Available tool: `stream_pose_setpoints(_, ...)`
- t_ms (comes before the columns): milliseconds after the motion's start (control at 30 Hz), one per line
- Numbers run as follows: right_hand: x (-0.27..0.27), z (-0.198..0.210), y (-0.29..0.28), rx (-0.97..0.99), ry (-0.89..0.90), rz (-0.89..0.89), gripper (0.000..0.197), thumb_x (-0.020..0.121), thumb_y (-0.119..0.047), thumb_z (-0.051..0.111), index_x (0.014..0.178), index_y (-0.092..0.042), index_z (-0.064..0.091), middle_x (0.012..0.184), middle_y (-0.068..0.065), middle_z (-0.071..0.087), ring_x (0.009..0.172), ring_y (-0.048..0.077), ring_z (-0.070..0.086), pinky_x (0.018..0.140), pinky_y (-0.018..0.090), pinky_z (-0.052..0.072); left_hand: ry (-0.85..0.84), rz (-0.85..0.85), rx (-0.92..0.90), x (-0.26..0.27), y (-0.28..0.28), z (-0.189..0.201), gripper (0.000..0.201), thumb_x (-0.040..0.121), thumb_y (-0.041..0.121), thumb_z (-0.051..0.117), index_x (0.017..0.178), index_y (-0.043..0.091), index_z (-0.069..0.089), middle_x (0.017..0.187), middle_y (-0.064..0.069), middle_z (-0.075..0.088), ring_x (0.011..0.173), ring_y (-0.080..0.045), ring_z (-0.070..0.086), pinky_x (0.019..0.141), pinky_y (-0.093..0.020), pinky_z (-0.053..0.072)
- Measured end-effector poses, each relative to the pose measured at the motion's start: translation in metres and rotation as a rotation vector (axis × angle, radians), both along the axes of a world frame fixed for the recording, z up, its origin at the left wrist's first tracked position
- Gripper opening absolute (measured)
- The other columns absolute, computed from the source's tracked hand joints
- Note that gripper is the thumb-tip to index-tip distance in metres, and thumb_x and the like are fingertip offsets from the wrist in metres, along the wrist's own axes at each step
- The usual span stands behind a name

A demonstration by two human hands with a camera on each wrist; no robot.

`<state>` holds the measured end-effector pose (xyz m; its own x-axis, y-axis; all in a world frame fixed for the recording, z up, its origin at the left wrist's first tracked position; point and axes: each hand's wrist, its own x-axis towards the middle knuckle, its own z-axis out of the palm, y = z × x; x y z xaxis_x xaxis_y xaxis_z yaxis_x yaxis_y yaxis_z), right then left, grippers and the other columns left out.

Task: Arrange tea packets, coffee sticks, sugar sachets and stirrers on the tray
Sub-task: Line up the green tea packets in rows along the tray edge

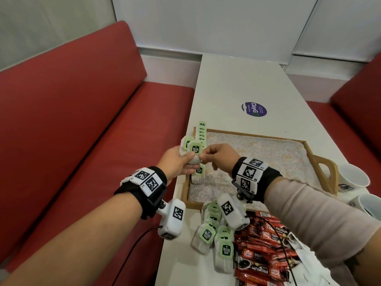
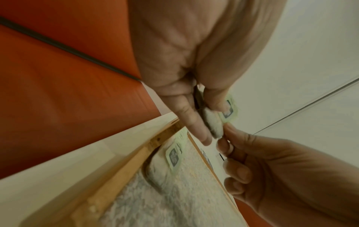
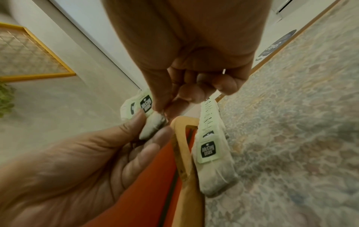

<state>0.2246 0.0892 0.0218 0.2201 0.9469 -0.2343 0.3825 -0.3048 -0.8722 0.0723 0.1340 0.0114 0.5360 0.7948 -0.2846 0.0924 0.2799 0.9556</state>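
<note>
Both hands meet just above the near-left corner of the wooden tray [image 1: 309, 150], over its left rim. The left hand [image 1: 175, 162] grips a small bunch of tea packets [image 1: 192, 150], thumb on top and fingers curled beneath, their green tags poking up. The right hand [image 1: 218, 156] pinches the edge of the front packet in that bunch between thumb and forefinger, its other fingers curled in. Inside the tray, on its patterned liner [image 1: 257, 157], a row of tea packets [image 1: 201, 133] stands overlapped along the left rim, the nearest one [image 1: 198, 176] lying directly under the hands. Outside the tray, just off its near rim, sits a loose heap of more tea packets [image 1: 214, 234], and beside that heap lie red coffee sticks [image 1: 266, 250]. Two paper cups [image 1: 350, 178] stand by the tray's right handle.
</note>
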Motion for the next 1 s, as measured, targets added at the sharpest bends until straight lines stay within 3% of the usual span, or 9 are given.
stream_pose_setpoints(167, 0.01, -0.005, -0.006, -0.098, 0.024, -0.017, 0.018, 0.089, -0.014, 0.062, 0.071, -0.017, 0.06, 0.068, -0.004, 0.066, 0.042, 0.006, 0.045, 0.042, 0.015, 0.032, 0.012, 0.108, -0.028, 0.0, 0.001, 0.001, 0.026, 0.103, 0.023, 0.036, 0.122, 0.01, 0.049, 0.107, -0.008, 0.064, 0.068, -0.016, 0.066, 0.055, -0.023, 0.056)
stream_pose_setpoints(333, 0.01, -0.015, -0.012, -0.325, 0.037, 0.046, 0.016, 0.087, -0.012, 0.065, 0.073, -0.014, 0.06, 0.067, -0.002, 0.069, 0.041, 0.008, 0.044, 0.045, 0.021, 0.027, 0.051, 0.156, 0.026, -0.002, 0.008, -0.004, 0.021, 0.102, 0.026, 0.038, 0.113, 0.015, 0.052, 0.1, 0.0, 0.063, 0.068, -0.01, 0.061, 0.053, -0.021, 0.049)
stream_pose_setpoints(433, 0.005, -0.017, -0.013, -0.438, -0.013, 0.103, 0.016, 0.087, -0.012, 0.065, 0.071, -0.014, 0.061, 0.067, -0.001, 0.069, 0.039, 0.007, 0.044, 0.041, 0.019, 0.027, 0.072, 0.169, 0.053, -0.003, 0.009, -0.006, 0.018, 0.102, 0.025, 0.041, 0.11, 0.016, 0.054, 0.087, 0.005, 0.059, 0.069, -0.007, 0.055, 0.053, -0.019, 0.047)
stream_pose_setpoints(567, 0.002, -0.018, -0.012, -0.55, 0.005, 0.112, 0.012, 0.089, -0.012, 0.063, 0.077, -0.009, 0.061, 0.066, 0.002, 0.069, 0.036, 0.008, 0.044, 0.035, 0.015, 0.027, 0.115, 0.186, 0.113, -0.005, 0.012, -0.009, 0.018, 0.101, 0.025, 0.042, 0.103, 0.015, 0.057, 0.086, 0.003, 0.055, 0.066, -0.006, 0.049, 0.053, -0.017, 0.042)
stream_pose_setpoints(700, 0.0, -0.017, -0.012, -0.562, 0.027, 0.059, 0.012, 0.091, -0.008, 0.058, 0.08, -0.005, 0.061, 0.064, 0.006, 0.065, 0.031, 0.008, 0.042, 0.031, 0.012, 0.027, 0.135, 0.198, 0.144, -0.006, 0.014, -0.011, 0.019, 0.1, 0.025, 0.044, 0.087, 0.021, 0.056, 0.082, -0.001, 0.05, 0.063, -0.007, 0.042, 0.049, -0.017, 0.037)
stream_pose_setpoints(833, -0.001, -0.017, -0.011, -0.579, 0.024, 0.055, 0.009, 0.092, -0.008, 0.056, 0.084, -0.005, 0.061, 0.067, 0.007, 0.064, 0.03, 0.008, 0.042, 0.031, 0.011, 0.027, 0.15, 0.188, 0.159, -0.008, 0.015, -0.013, 0.018, 0.1, 0.026, 0.045, 0.087, 0.021, 0.057, 0.08, -0.002, 0.049, 0.06, -0.006, 0.041, 0.046, -0.015, 0.036)
stream_pose_setpoints(1000, -0.002, -0.017, -0.01, -0.579, 0.028, 0.034, 0.009, 0.092, -0.007, 0.056, 0.084, -0.004, 0.06, 0.07, 0.009, 0.064, 0.03, 0.009, 0.042, 0.03, 0.011, 0.028, 0.179, 0.17, 0.198, -0.007, 0.016, -0.016, 0.009, 0.098, 0.026, 0.05, 0.092, 0.021, 0.056, 0.082, 0.0, 0.055, 0.062, -0.007, 0.045, 0.052, -0.019, 0.039)
